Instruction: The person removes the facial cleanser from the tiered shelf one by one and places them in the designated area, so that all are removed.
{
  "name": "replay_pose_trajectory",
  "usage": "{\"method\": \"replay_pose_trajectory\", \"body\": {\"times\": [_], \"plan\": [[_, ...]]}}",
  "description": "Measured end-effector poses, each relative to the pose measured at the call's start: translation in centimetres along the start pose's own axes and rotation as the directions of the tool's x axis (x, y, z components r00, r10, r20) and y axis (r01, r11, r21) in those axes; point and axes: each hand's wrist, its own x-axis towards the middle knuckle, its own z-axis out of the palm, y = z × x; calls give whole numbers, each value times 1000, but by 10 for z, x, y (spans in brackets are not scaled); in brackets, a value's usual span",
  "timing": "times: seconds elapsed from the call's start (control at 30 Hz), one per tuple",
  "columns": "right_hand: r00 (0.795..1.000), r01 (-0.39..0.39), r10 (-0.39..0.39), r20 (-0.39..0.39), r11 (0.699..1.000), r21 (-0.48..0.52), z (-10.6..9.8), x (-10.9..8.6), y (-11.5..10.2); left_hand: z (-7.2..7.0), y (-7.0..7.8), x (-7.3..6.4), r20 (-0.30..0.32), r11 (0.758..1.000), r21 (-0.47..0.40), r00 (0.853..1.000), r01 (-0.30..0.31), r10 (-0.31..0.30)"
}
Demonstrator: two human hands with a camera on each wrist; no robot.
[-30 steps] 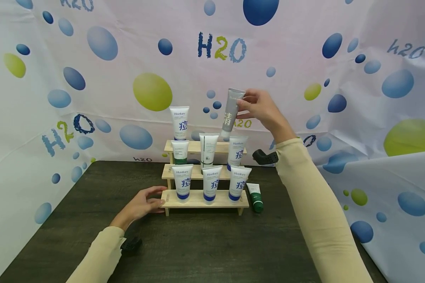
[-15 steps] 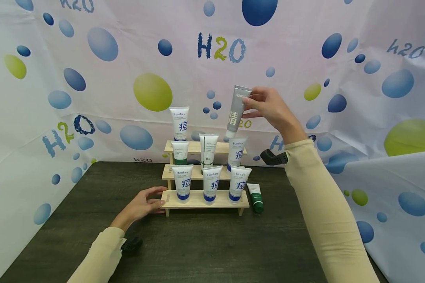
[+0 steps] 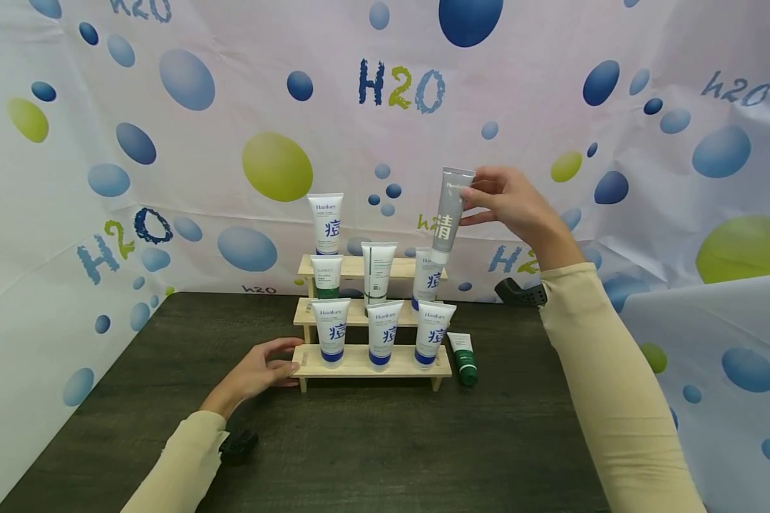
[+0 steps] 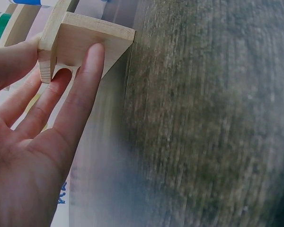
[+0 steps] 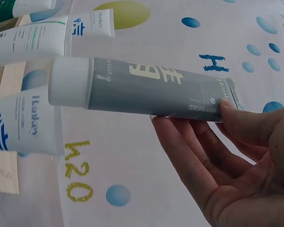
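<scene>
High over the right side of a three-tier wooden display rack (image 3: pixel 355 356), my right hand (image 3: pixel 513 206) pinches a grey squeeze tube (image 3: pixel 451 214) near its flat crimped end. The tube slants, white cap downward; in the head view the cap overlaps the top of a white tube (image 3: pixel 426 278) on the middle tier. The right wrist view shows the thumb on one side of the grey tube (image 5: pixel 132 90) and fingers on the other. My left hand (image 3: pixel 253 374) grips the left end of the lowest shelf, thumb and fingers on opposite sides of the wooden end (image 4: pixel 92 40).
Three white blue-capped tubes (image 3: pixel 330 328) stand on the bottom tier. A green-capped tube (image 3: pixel 326 274) and a white tube (image 3: pixel 377 274) share the middle tier. Another white tube (image 3: pixel 326 222) stands top left. A green-and-white tube (image 3: pixel 464 358) lies on the dark table (image 3: pixel 385 449).
My right hand has carried the grey tube to the right, ending slightly lower, and the tube leans less. My left hand and the rack stay where they were.
</scene>
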Motion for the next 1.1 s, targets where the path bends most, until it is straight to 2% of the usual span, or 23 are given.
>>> {"method": "replay_pose_trajectory", "body": {"times": [0.4,0.67,0.87,1.1], "plan": [[999,-29,30,28,999,-46,-28,-20,21,1,-1,1,-6,1000,-11,1000,1,-1],[994,-107,108,15,992,-71,-38,-31,36,0,-1,1,-3,1000,-16,1000,1,-1],[991,-134,136,19,987,-86,-43,-37,51,0,-1,3,-11,1000,-25,1000,-11,10],[981,-183,188,41,978,-100,-46,-42,73,0,-1,2,-11,1000,-18,1000,8,-8]]}}
